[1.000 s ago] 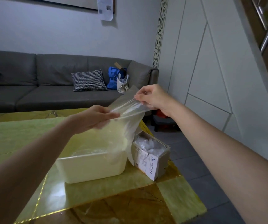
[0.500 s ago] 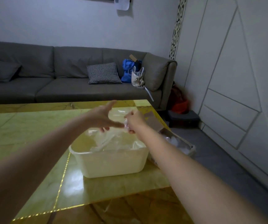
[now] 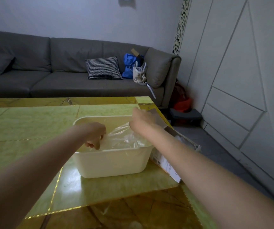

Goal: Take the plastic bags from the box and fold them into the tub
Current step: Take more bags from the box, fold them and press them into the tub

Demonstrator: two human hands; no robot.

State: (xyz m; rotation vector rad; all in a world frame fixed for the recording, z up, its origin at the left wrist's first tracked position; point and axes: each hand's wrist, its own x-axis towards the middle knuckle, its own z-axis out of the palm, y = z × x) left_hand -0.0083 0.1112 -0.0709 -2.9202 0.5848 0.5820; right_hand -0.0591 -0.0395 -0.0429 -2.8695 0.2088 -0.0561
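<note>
The bag (image 3: 124,138) is clear, thin film, lying crumpled inside the tub (image 3: 113,161) with one corner rising toward the tub's far right rim.

From the head camera, the left hand (image 3: 94,135) reaches down into the tub, fingers curled and pinching the bag's left edge. The right hand (image 3: 141,117) sits over the far right rim with the film running up to it; its fingers are turned away, so I cannot tell whether they pinch the bag or just rest there. The box (image 3: 171,156) stands just beside the tub on the right, open at the top, with more white film showing inside. Both stand on the table (image 3: 34,129), and a sofa (image 3: 50,76) lies beyond.

The film looks almost weightless, limp and slick, and I judge it would spring back open unless pressed flat. Best taken by pinching edges or corners, since a broad grasp would only bunch it. It seems unlikely to tear under gentle handling.
</note>
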